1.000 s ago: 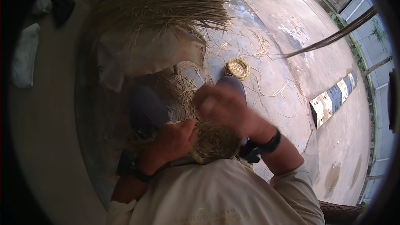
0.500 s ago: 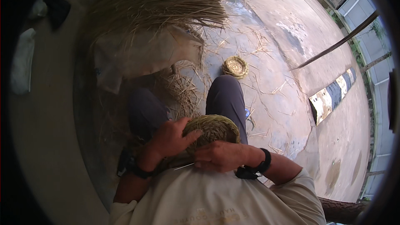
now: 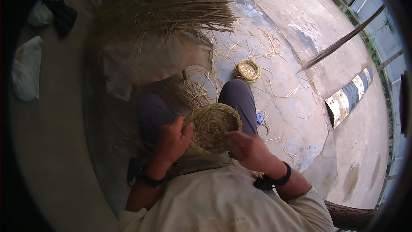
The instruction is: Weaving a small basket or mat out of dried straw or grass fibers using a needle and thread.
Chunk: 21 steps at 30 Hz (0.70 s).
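Note:
A round, shallow woven straw basket (image 3: 211,132) is held over my lap, its open side tilted up so the coiled inside shows. My left hand (image 3: 172,141) grips its left rim, with the thumb on the inner side and the fingers hidden behind the wall. At the lower right rim my right hand (image 3: 248,147) is closed, its fingers pressed together on the edge. Whether a small tool is also in that hand cannot be seen. Beyond my right knee, a second small straw basket (image 3: 247,71) rests on the ground.
A large bundle of straw (image 3: 171,10) lies at the far left on a pale sheet (image 3: 150,58). Loose straw (image 3: 195,92) litters the ground. A blue round object (image 3: 259,117) is beside my right leg. White and dark bags (image 3: 26,68) sit far left; a black-and-white striped block (image 3: 349,96) stands right.
My right hand has moved right, from the basket's near edge to its right rim. The basket has tilted so more of its inside shows. The thin metal needle-like rod is out of sight.

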### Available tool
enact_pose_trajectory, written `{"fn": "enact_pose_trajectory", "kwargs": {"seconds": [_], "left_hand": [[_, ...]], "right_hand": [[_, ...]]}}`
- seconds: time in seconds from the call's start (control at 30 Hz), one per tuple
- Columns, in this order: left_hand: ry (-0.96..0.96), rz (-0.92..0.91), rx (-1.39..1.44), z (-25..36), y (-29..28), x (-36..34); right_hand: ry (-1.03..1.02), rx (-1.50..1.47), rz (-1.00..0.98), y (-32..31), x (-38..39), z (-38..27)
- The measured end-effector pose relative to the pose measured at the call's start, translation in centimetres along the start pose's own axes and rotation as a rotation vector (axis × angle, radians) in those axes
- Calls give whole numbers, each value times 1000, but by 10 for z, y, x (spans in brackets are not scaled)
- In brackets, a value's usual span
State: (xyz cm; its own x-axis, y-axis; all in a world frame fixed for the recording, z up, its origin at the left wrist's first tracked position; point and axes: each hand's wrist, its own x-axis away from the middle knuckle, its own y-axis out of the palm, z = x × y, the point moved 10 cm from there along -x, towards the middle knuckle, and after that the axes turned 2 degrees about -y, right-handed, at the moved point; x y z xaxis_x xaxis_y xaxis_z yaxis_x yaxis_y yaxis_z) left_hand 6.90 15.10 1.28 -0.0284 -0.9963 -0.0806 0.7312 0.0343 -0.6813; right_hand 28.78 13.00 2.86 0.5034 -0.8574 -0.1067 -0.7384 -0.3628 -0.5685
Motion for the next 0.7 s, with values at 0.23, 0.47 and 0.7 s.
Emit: {"fn": "enact_pose_trajectory", "kwargs": {"seconds": [0.23,0.47,0.7], "left_hand": [[15,53,-19,23,-14,10],[59,40,13,24,-9,13],[75,68,-22,31,-6,16]], "right_hand": [[-80,164,-159,34,-13,-20],[-77,183,-180,38,-13,-21],[-88,165,-167,47,-17,-15]]}}
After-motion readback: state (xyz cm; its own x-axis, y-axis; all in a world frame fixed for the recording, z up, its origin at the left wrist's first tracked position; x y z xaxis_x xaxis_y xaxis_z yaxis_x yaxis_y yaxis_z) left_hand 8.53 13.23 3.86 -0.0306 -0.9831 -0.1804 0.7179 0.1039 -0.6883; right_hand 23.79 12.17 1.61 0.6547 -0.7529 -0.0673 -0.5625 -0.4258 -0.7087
